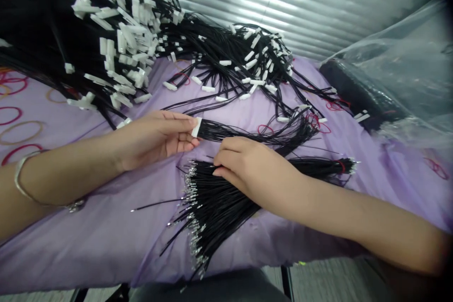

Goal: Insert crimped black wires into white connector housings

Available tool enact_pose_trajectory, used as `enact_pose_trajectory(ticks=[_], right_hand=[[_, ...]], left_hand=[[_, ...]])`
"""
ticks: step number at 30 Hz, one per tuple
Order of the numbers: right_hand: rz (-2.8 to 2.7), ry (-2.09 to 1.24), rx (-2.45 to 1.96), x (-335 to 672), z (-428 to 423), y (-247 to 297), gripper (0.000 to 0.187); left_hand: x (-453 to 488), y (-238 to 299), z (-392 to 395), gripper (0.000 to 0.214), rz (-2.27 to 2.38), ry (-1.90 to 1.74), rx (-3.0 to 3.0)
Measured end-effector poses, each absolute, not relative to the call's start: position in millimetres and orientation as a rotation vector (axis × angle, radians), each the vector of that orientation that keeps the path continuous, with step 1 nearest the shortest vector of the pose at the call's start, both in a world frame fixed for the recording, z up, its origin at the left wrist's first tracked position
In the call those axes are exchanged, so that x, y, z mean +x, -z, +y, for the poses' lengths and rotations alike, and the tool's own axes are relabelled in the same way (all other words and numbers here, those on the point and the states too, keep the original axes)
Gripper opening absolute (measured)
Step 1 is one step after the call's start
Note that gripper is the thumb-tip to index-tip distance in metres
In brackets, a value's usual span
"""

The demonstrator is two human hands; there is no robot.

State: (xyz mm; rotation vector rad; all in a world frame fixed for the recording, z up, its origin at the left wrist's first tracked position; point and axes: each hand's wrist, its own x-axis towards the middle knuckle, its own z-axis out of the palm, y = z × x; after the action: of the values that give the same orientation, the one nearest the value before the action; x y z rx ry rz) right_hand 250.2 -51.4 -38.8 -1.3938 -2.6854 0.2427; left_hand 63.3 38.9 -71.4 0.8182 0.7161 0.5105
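My left hand (157, 138) pinches a white connector (196, 127) between thumb and fingers; a bunch of thin black wires (247, 133) runs from it to the right. My right hand (247, 163) lies knuckles up on a bundle of loose black wires with metal tips (207, 207), its fingers curled down into the strands near the tips. The two hands are a few centimetres apart. A thin bracelet (21, 177) circles my left wrist.
A purple cloth (88, 240) covers the table. Heaps of black wires with white connectors (123, 33) lie at the back left and back middle (247, 63). Red and tan rubber bands (14, 118) are scattered on the left. A clear plastic bag (396, 80) sits right.
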Motion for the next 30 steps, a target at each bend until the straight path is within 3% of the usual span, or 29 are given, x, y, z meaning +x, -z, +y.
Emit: enact_pose_trajectory(ticks=[7, 18, 22, 30], right_hand=[[-2.405, -0.511, -1.244, 253.8, -46.5, 32.4, 0.014], [-2.357, -0.212, -1.145, 256.6, -44.1, 25.4, 0.024], [-2.225, -0.083, -1.136, 254.8, -37.9, 33.1, 0.014], [-2.175, -0.278, -1.255, 263.3, -33.9, 11.3, 0.012]], left_hand=[[60.8, 72.0, 37.8, 0.014, 0.674, -0.472, 0.876], [61.1, 72.0, 35.6, 0.009, 0.623, -0.466, 0.935], [60.9, 72.2, 35.0, 0.010, 0.589, -0.410, 1.011], [60.4, 77.1, 38.6, 0.009, 0.584, -0.439, 0.935]])
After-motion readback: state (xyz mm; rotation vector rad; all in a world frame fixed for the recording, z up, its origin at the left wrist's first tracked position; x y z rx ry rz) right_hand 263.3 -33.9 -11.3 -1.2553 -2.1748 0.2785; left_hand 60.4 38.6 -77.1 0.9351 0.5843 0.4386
